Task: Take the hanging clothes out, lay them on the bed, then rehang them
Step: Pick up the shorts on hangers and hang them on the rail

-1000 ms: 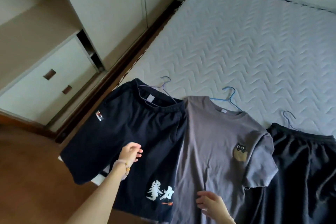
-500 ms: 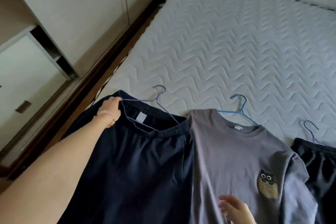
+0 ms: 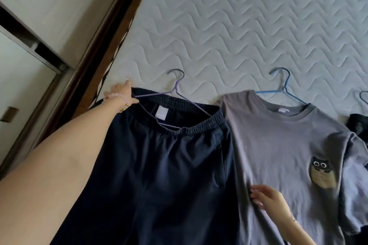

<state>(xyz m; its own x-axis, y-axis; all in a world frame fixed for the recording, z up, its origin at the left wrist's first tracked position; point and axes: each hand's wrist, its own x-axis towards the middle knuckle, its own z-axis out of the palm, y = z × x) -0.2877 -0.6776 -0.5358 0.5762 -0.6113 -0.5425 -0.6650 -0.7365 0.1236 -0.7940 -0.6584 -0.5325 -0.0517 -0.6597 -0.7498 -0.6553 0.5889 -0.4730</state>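
Navy shorts (image 3: pixel 169 169) lie flat on the quilted mattress (image 3: pixel 239 26), on a purple hanger (image 3: pixel 176 87) whose hook points up the bed. My left hand (image 3: pixel 122 93) is at the left end of their waistband, fingers closed on the band and the hanger's end. To their right lies a grey T-shirt (image 3: pixel 278 145) with a cat patch, on a blue hanger (image 3: pixel 282 85). My right hand (image 3: pixel 266 199) rests on the shirt's lower front, fingers spread, holding nothing. A third dark garment (image 3: pixel 358 127) shows at the right edge.
The dark wooden bed frame (image 3: pixel 111 36) runs along the mattress's left side. Beyond it stand white wardrobe doors (image 3: pixel 49 6) and a drawer unit (image 3: pixel 12 93) with a recessed handle. Another hanger hook (image 3: pixel 363 96) pokes in at the right edge.
My left hand went from the shorts' leg up to the left end of the waistband and closed on it. The view moved closer to the bed. My right hand stayed on the grey shirt.
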